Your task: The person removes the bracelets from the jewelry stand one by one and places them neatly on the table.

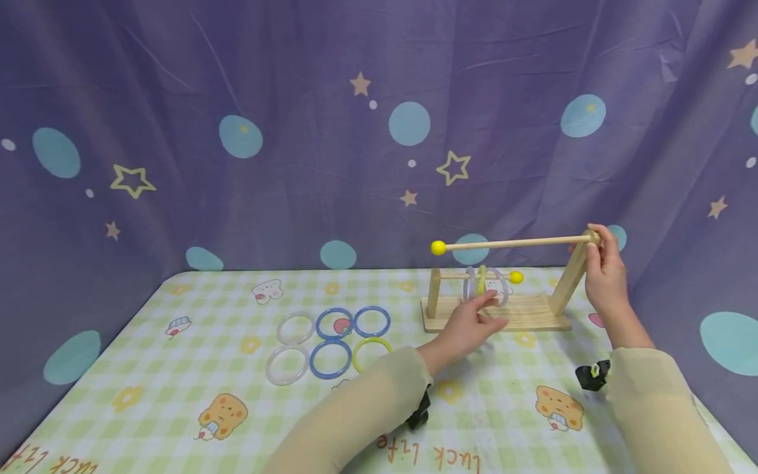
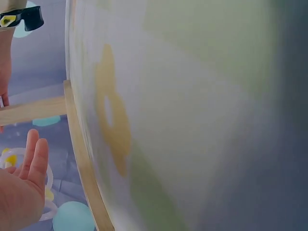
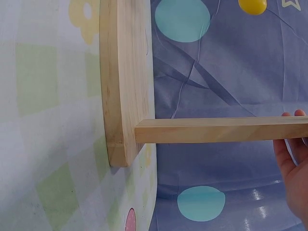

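Right hand (image 1: pixel 603 273) clamped on tall post (image 1: pixel 571 276) of wooden rack (image 1: pixel 497 315), left hand (image 1: pixel 469 327) open at rings (image 1: pixel 487 284) on lower rod (image 1: pixel 474 276); risk: tipping rack, rings sliding off.

Stood right of centre: wooden rack (image 1: pixel 521 315), two yellow-tipped rods. Hung on lower rod: clear and yellow rings (image 1: pixel 487 284).

Both my arms wear pale beige long sleeves (image 1: pixel 367 408). A small black camera unit (image 1: pixel 594 375) with a yellow mark is strapped at each wrist.
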A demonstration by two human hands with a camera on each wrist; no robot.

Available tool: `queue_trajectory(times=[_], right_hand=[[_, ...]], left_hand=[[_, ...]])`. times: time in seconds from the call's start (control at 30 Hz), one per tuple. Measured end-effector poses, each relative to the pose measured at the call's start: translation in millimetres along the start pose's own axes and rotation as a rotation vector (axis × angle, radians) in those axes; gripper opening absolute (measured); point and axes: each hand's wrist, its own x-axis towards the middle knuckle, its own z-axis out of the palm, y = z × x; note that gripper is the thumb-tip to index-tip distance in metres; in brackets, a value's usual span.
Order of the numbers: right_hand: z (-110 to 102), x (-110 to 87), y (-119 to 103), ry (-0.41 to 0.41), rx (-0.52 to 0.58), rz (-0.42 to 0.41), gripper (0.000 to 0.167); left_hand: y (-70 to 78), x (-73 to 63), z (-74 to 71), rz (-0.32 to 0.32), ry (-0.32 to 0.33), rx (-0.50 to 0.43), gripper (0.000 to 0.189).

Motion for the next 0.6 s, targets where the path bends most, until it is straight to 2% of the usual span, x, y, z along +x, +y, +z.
queue_trajectory(times=[0.23,0.37,0.5,0.6], right_hand=[[0,-3.6,-11,-0.001,0.024,0.015,0.037],[0,-0.3,1,0.008,0.013,0.018,0.037],[0,-0.4,1,0.011,0.001,0.017,0.037],[0,-0.7,-1,0.010,-0.007,0.022,0.037]], left_hand=[[2.2,9.2,7.1,-0.041,0.053,-0.040,0.053],[1.7,15.6,11.4,-0.028,0.081,-0.110,0.040],[2.1,20.7,14.5,-0.015,0.114,-0.182,0.025],[3.0,23.6,15.7,-0.002,0.139,-0.198,0.020]])
